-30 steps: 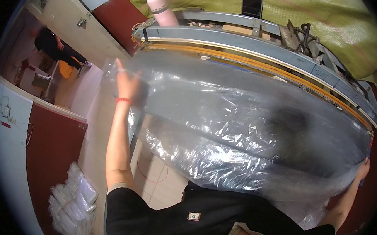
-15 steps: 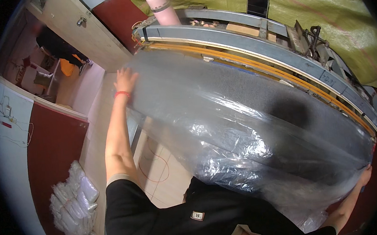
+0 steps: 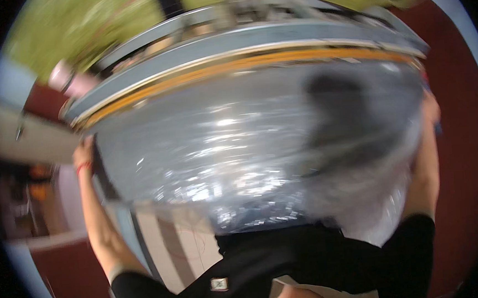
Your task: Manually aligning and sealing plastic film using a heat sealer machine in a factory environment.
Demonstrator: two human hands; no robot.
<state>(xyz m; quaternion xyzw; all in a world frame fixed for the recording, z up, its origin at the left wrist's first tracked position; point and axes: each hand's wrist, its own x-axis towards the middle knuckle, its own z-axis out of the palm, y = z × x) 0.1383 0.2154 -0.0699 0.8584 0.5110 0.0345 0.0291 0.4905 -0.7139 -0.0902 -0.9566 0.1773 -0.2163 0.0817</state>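
Observation:
A clear plastic film (image 3: pixel 235 177) lies across a long grey padded work surface (image 3: pixel 235 94), shining in many creases and hanging over the near edge towards my body. My left hand (image 3: pixel 84 150), with a red string at the wrist, is at the far left corner of the surface, its fingers closed on the film's edge, somewhat blurred. At the right end my right hand (image 3: pixel 430 108) is closed on the film's other edge; its fingertips are partly hidden. Between my arms the film spans the width of the surface.
Behind the surface runs a blue-grey metal bar (image 3: pixel 231 41) with an orange strip (image 3: pixel 244 63) along it. A pink bottle (image 3: pixel 70 77) stands at its left end. A yellow-green woven sheet (image 3: pixel 98 31) hangs behind. A dark red wall panel (image 3: pixel 462 133) is at right.
My view has turned to the right. My left hand, spread on the film before, has closed at its left edge. The film lies straighter across the surface; the right hand remains at the right end.

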